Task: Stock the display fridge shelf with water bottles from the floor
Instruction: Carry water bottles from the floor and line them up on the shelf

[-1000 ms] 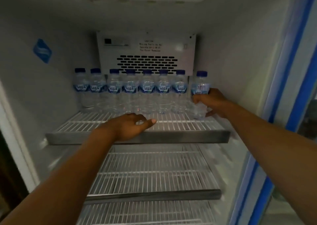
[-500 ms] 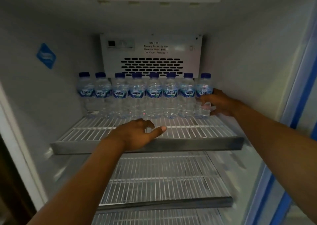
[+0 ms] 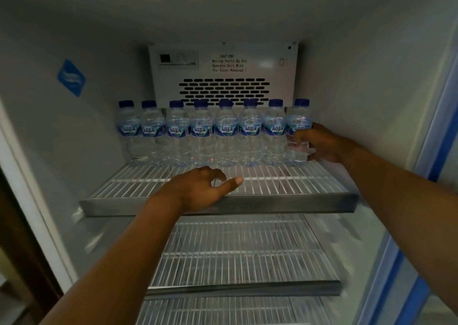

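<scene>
Several small clear water bottles (image 3: 200, 131) with blue caps and blue labels stand in a row along the back of the top wire shelf (image 3: 285, 181) of the display fridge. My right hand (image 3: 319, 142) grips the rightmost bottle (image 3: 298, 124), which stands upright in line with the row, close to the right wall. My left hand (image 3: 200, 190) rests on the shelf's metal front rail with fingers loosely bent and thumb pointing right, holding nothing.
A white fan cover (image 3: 223, 74) with vent slots and a caution label sits behind the bottles. A second wire shelf (image 3: 235, 255) lies below, and a third under it. The fridge's blue-trimmed door frame (image 3: 436, 136) runs down the right side. A blue sticker (image 3: 71, 78) marks the left wall.
My right hand has pushed the rightmost bottle back until it stands level with the row. The left hand stays on the shelf rail. The view has shifted slightly.
</scene>
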Tool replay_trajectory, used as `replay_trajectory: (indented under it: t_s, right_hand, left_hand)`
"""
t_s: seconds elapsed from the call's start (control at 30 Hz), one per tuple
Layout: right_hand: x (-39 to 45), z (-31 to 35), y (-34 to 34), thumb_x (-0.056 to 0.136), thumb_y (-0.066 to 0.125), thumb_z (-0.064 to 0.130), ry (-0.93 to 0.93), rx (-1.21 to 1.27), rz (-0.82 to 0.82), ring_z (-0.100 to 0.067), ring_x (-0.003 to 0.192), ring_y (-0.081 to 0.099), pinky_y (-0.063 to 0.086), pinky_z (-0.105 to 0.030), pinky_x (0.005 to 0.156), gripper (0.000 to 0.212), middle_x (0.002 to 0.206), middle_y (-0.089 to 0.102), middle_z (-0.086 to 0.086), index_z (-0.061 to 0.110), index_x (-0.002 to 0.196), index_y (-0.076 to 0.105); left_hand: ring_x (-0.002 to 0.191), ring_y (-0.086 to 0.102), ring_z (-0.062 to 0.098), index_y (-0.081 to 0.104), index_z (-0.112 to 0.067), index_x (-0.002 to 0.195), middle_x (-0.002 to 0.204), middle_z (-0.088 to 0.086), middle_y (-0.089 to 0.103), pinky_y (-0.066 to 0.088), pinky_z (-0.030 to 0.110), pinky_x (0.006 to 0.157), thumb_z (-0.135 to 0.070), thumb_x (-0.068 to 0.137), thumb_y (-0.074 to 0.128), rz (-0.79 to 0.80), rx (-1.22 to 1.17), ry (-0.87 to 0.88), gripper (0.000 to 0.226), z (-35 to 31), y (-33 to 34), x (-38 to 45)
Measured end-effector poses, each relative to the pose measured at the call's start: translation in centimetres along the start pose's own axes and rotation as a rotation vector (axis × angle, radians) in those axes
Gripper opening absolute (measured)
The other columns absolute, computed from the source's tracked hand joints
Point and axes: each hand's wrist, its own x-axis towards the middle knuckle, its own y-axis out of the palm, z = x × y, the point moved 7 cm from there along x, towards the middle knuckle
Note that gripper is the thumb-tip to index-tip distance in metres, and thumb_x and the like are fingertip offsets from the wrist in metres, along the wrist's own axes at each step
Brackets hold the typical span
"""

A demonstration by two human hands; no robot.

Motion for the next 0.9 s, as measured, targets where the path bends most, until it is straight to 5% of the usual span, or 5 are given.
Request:
replay_trajectory:
  t_s: [0.2,0.53,0.67,0.77,0.9]
  right_hand:
    - [-0.3,0.5,-0.2,0.080,0.063,0.018,-0.064,0.008,-0.072,-0.026,0.119,0.052,0.040,-0.054,0.101,0.028,0.120,0.063,0.000,0.036,0.102,0.061]
    - [-4.8,0.0,-0.7,0.081,0.068,0.029,0.053,-0.116,-0.240,-0.027,0.131,0.039,0.043,-0.041,0.097,0.084,0.151,0.032,-0.007,0.017,0.150,0.021]
    - [-9.9,1.1,1.4,0.087,0.059,0.046,-0.059,-0.118,-0.202,-0.020,0.120,0.047,0.043,-0.040,0.101,0.069,0.143,0.043,-0.004,0.017,0.144,0.034]
    - [-14.5,2.1,2.7,0.092,0.059,0.035,-0.231,-0.078,-0.224,-0.009,0.099,0.053,0.044,-0.021,0.087,0.046,0.124,0.053,-0.002,0.016,0.132,0.047]
    - [-19.0,1.3,3.8,0.089,0.064,0.028,-0.379,-0.133,-0.236,-0.013,0.116,0.053,0.041,-0.025,0.099,0.039,0.125,0.057,0.001,0.017,0.125,0.052]
  left_hand:
    - [0.137,0.036,0.021,0.048,-0.039,0.134,0.154,-0.004,0.033,0.029,0.042,0.108,-0.082,0.078,0.020,-0.010,0.000,0.004,0.075,0.0,0.0,0.1]
    - [0.136,0.038,0.021,0.049,-0.036,0.134,0.151,-0.002,0.038,0.031,0.044,0.110,-0.083,0.077,0.020,-0.035,-0.019,0.018,0.080,0.2,-0.2,-0.2]
    - [0.133,0.042,0.022,0.046,-0.032,0.137,0.149,-0.001,0.042,0.034,0.044,0.109,-0.082,0.079,0.024,-0.082,-0.037,0.028,0.080,-0.1,-0.4,-0.8]
    - [0.132,0.044,0.025,0.039,-0.025,0.143,0.150,0.002,0.041,0.036,0.043,0.109,-0.074,0.086,0.031,-0.183,-0.005,0.067,0.075,-0.5,-1.0,-1.6]
    - [0.130,0.046,0.023,0.038,-0.020,0.143,0.145,0.004,0.046,0.037,0.039,0.106,-0.057,0.090,0.050,-0.441,-0.134,0.254,0.066,-2.4,-1.9,-4.9]
